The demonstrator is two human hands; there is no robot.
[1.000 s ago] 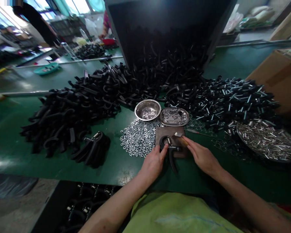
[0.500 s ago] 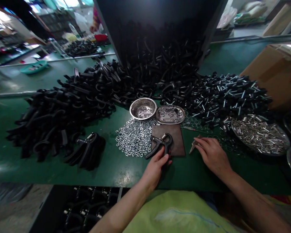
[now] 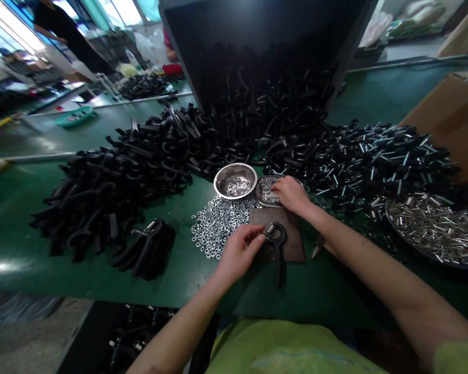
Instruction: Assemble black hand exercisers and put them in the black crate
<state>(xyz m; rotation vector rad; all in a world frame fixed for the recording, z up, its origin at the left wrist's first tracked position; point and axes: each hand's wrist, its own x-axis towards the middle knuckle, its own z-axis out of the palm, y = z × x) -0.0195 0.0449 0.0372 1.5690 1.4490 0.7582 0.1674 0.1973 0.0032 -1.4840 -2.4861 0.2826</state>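
My left hand point(image 3: 242, 249) has its fingers closed around one handle of a black hand grip strengthener point(image 3: 280, 254) with a small metal spring. The strengthener lies partly over a flat brown plate point(image 3: 297, 244), its other handle pointing toward me. At the oval metal tray point(image 3: 262, 200), my right hand point(image 3: 292, 195) dips in with its fingers pinched among small metal parts; what they hold, if anything, is hidden. A pointed metal tool point(image 3: 316, 248), partly covered by my right forearm, rests right of the plate. Beside the tray is a round steel bowl point(image 3: 217, 189) of small parts.
Loose nuts point(image 3: 212, 228) spread left of the plate. Black handles point(image 3: 113, 182) are heaped behind, with assembled strengtheners point(image 3: 146, 249) at left. Screws with black knobs point(image 3: 393, 150) pile at right near a big pan of metal pins point(image 3: 432, 228) and a cardboard box point(image 3: 448, 124). A person stands far left.
My right hand has let go of the pointed tool and moved up and left into the oval tray. The strengthener has turned, and my left hand has shifted to its left handle.
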